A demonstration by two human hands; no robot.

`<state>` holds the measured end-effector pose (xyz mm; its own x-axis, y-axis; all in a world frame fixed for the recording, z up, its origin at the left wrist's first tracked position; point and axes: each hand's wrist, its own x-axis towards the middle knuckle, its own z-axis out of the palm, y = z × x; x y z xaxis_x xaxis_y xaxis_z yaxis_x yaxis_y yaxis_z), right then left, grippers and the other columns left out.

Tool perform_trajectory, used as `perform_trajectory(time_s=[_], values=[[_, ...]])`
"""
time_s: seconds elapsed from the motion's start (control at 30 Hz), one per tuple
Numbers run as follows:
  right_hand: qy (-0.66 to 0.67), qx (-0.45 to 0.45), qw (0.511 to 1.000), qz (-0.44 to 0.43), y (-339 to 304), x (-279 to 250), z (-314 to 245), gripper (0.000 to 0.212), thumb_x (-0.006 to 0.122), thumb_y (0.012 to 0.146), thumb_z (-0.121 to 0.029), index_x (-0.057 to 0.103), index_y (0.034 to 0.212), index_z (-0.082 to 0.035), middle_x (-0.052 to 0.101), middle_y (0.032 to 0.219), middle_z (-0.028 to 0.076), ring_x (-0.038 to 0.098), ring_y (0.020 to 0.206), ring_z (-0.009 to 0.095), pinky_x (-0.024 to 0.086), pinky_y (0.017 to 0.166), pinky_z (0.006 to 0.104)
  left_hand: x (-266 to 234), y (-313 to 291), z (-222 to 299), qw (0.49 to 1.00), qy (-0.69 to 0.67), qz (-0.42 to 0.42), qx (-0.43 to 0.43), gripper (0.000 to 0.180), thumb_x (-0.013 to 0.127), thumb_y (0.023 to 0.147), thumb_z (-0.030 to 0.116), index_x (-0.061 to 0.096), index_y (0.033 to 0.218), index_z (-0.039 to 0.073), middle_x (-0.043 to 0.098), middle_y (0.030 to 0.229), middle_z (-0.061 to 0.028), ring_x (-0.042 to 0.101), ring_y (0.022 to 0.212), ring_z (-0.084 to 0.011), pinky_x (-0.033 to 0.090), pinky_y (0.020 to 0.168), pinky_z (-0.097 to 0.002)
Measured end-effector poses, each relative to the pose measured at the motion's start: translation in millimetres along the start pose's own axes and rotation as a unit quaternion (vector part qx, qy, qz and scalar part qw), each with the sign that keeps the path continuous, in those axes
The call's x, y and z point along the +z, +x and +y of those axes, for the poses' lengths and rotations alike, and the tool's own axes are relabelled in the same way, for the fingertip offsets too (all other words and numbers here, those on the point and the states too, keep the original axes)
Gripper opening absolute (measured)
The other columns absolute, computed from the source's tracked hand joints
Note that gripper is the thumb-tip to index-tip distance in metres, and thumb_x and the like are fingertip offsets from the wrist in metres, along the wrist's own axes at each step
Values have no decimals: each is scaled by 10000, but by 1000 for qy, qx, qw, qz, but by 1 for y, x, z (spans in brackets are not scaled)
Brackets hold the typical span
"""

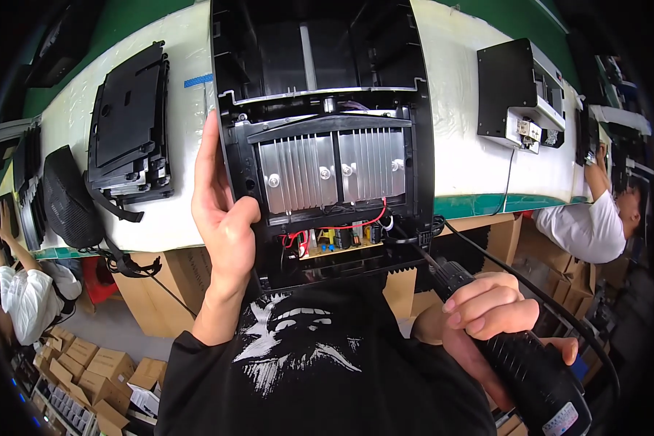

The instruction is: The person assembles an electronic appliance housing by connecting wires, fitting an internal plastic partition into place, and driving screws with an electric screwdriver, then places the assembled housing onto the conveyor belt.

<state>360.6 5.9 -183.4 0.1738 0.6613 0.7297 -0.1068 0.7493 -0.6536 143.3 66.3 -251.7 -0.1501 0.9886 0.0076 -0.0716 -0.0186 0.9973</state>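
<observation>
Over the surface (454, 138), the black housing (424, 156) is gripped by the left fingers (209, 156), the power tool (534, 374) by the right fingers (483, 323); heat sinks (301, 178) are already fitted with screws, the circuit board (334, 245) left uncovered

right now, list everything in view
open plastic housing: one, black, centre
finned metal heatsinks: two, silver, inside housing
flat plastic panels: several, black, table left
strapped pouch: one, black, beside panels
boxy unit: one, mostly black, table right
covered table: one, white, behind housing
cardboard boxes: many, brown, both sides
people: at least two, white tops, both edges
corded cylindrical tool: one, black, lower right
left hand: one, bare, on housing
right hand: one, bare, around tool
</observation>
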Motion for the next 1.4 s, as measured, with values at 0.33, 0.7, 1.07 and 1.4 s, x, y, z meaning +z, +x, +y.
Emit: perform_trajectory(time_s=[0.33,0.7,1.07,1.4], values=[[-29,-40,999,10,0,2,4,850,520,776,-686,167,1410,-243,510,617,112,494,362,179,476,328,288,0,4,-1,1000,-9,-3,1,894,363,501,-91,305,1393,-65,320,1450,-167,269,1372,-238,173,1117,-295],[80,-44,991,-97,39,-24,-72,728,470,848,-629,242,1431,-258,487,813,76,510,564,193,538,511,351,6,-2,4,994,-106,-15,-35,867,345,545,-167,284,1403,-62,331,1433,-180,321,1340,-233,242,1078,-269],[-302,-233,879,284,103,-137,-23,808,324,764,-813,449,1116,-97,512,689,89,481,533,212,406,484,320,2,0,1,996,-81,-5,-21,878,351,525,-118,306,1400,-55,354,1423,-169,328,1335,-228,219,1087,-264],[-239,-131,927,257,95,-226,11,878,272,735,-853,515,747,-9,507,638,100,471,502,224,419,526,340,3,0,2,998,-50,-2,-24,885,358,512,-101,309,1395,-58,351,1425,-178,314,1346,-237,198,1104,-280]])
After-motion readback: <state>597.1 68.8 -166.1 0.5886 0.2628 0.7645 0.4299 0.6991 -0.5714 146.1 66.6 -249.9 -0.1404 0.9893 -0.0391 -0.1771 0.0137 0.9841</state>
